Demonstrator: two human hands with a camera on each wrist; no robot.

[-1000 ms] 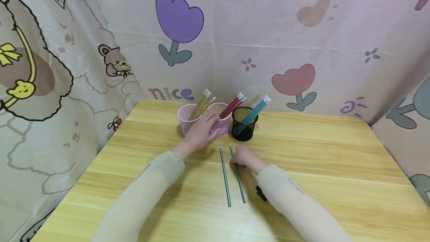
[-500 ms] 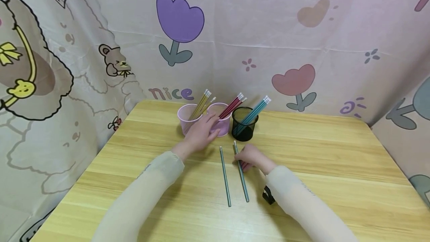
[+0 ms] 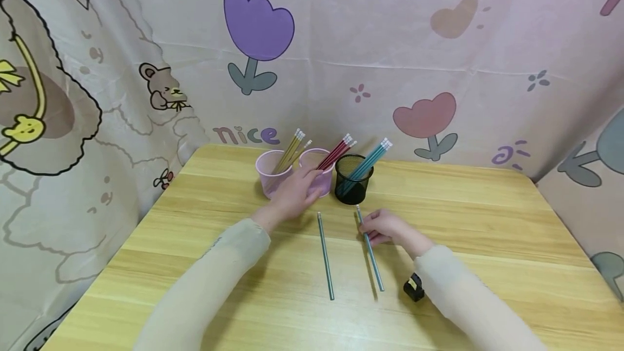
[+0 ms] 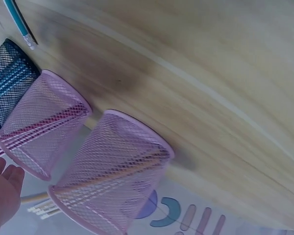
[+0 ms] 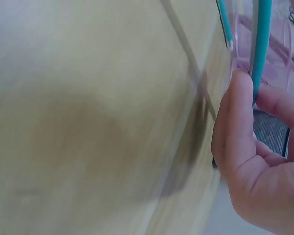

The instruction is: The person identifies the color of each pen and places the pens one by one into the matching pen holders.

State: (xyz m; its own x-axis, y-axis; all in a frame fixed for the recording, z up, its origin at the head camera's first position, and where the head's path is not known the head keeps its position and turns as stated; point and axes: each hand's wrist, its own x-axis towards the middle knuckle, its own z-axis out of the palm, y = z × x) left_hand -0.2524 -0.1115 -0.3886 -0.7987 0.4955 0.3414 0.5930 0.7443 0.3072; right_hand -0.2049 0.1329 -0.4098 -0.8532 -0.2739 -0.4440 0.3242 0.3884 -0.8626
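My right hand pinches a teal pencil between thumb and fingers, tilted over the table with its eraser end toward the cups. In the right wrist view the fingertips press against the pencil's shaft. A second teal pencil lies on the table to the left. My left hand, fingers extended, is at the middle pink mesh cup, which holds red pencils. In the left wrist view its fingertips are right by that cup's rim.
The left pink mesh cup holds yellow pencils; the black mesh cup holds several teal pencils. A small black block with a pale label sits beside my right sleeve. A patterned cloth hangs behind the wooden table.
My right hand has lifted the teal pencil and carried it to the right, away from the other one. The black block has come fully into view. My left hand stays by the cups.
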